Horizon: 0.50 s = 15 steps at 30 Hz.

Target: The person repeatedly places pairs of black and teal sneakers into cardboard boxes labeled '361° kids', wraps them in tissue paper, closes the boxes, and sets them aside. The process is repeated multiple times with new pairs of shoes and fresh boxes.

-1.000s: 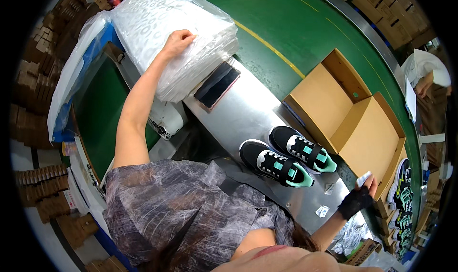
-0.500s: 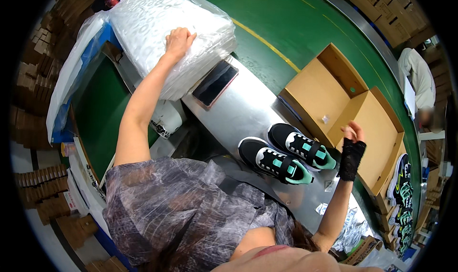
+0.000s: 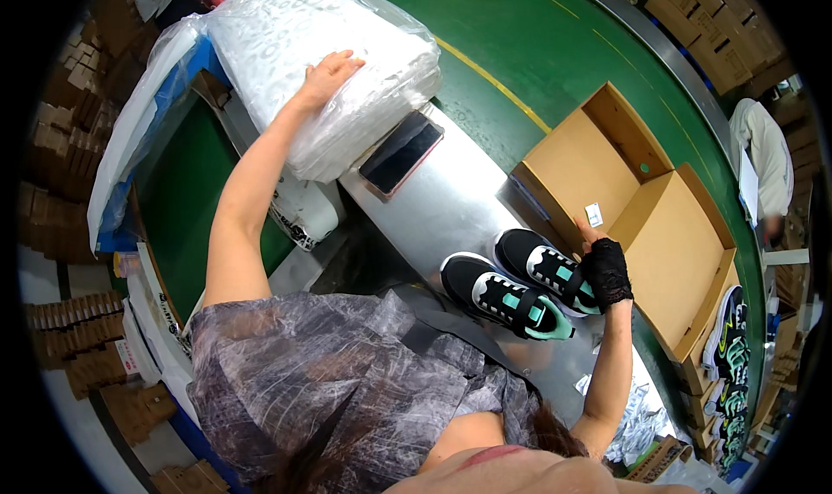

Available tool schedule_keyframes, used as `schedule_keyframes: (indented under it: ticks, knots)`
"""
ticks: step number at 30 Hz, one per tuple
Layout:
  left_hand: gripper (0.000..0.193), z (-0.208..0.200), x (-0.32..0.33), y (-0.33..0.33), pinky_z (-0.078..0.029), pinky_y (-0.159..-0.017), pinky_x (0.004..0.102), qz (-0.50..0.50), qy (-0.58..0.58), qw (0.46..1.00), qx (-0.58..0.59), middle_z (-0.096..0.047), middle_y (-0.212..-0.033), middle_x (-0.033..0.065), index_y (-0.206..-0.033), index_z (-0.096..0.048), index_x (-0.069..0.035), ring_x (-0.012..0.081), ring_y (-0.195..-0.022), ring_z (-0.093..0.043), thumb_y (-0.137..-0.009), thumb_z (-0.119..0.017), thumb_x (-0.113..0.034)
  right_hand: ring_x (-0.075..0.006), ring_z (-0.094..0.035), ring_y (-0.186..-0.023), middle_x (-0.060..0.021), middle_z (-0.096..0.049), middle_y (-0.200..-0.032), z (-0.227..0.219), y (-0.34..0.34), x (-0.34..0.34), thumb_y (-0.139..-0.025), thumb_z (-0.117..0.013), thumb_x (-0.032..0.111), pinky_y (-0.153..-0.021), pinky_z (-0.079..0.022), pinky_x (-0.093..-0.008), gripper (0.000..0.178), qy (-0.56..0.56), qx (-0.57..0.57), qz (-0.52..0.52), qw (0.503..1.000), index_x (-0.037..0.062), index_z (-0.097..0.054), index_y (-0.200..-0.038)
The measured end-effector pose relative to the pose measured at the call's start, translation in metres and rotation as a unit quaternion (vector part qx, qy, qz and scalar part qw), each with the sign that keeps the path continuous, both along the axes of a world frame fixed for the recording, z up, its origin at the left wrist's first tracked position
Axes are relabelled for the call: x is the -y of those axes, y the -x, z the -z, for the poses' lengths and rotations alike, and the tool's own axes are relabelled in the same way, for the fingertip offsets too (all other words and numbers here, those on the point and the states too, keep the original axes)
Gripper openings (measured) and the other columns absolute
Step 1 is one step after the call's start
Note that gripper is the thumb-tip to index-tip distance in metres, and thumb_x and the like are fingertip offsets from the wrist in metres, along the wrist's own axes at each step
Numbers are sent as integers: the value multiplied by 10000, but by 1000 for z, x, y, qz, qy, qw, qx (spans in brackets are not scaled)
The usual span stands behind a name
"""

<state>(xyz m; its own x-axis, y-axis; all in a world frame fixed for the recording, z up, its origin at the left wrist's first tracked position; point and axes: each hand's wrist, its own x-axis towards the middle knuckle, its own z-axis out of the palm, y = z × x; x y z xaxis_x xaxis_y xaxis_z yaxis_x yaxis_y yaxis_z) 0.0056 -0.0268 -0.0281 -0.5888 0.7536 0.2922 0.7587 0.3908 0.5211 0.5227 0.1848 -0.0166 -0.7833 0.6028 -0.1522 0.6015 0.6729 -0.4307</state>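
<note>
My left hand (image 3: pixel 332 76) lies with its fingers stretched out on a thick stack of white sheets (image 3: pixel 347 26) wrapped in clear plastic. In a black lace fingerless glove, my right hand (image 3: pixel 601 260) is over the near wall of an open brown shoebox (image 3: pixel 572 152), its fingers pointing inward and apart. Just beyond those fingertips, a small white packet (image 3: pixel 593 214) lies in the box. Two black sneakers with white and mint-green parts stand side by side: the near shoe (image 3: pixel 498 296) shows whole, while my glove partly covers the heel of the far shoe (image 3: pixel 539 264).
A phone (image 3: pixel 401 156) rests on the metal bench (image 3: pixel 451 195) beside the wrapped stack. More small packets (image 3: pixel 637 425) are heaped by my right forearm. Several other shoes (image 3: pixel 732 355) line the right side. Across the green conveyor stands a person in white (image 3: pixel 763 147).
My right hand has come down and left to the box wall and far shoe's heel. The left hand's fingers have straightened on the stack. The view has shifted slightly.
</note>
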Motion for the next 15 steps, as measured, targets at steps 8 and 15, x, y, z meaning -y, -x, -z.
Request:
schedule_keyframes:
  ticks: [8, 15]
  knots:
    - [356, -36, 8, -22, -427, -627, 302, 48, 21, 997, -63, -554, -714, 62, -794, -617, -60, 177, -674, -536, -700, -672, -398, -341, -557, -761, -203, -561, -820, -3, 1, 1, -751, -459, 8, -673, -440, -391, 476, -6, 23, -11, 1000, 173, -491, -1196]
    - [205, -23, -2, -23, -411, -613, 288, 16, 52, 996, -71, -540, -727, 64, -772, -586, -22, 157, -677, -493, -792, -603, -225, -345, -565, -780, -207, -573, -840, -16, 5, 6, -749, -477, 21, -679, -444, -398, 490, -20, 46, 1, 999, 185, -484, -1211]
